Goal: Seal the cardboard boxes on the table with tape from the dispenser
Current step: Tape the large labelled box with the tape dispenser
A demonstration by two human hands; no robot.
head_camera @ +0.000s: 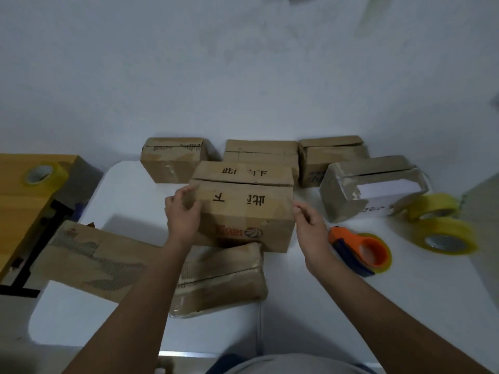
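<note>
Seven or so cardboard boxes sit on the white tabletop (310, 306), all plain brown corrugated stuff, pretty scuffed and creased. Far left there's a yellow wooden side table (24, 195) with a yellowish tape roll (44, 172) lying on it. Next over, a flat box (89, 260) hangs off the tabletop's left edge, its top skin torn so the ribbed corrugation shows. The left hand (182, 214) grips the left top corner of the centre box (243, 214), fingers curled over the edge. That box stands mid-table, its two top flaps closed with a dark seam between them, black printed characters on the flaps and an orange-and-blue logo on the near side. Just in front of it lies a squashed box (221, 279) with glossy clear tape along it. Behind are three more: the back-left box (172, 159), back-middle box (260, 149), back-right box (333, 155), partly blocked by the centre one. The right hand (310, 225) sits at the centre box's right edge, fingers loosely bent; whether it actually touches the box is hard to tell. Right of that, the tape dispenser (359, 251), orange plastic with a dark blue part and a yellowish roll, lies flat on the tabletop, untouched. Past it sits a greyish box (372, 182) with a white label, then two yellow tape rolls (440, 225) stacked loosely, blurry at the frame's edge.
</note>
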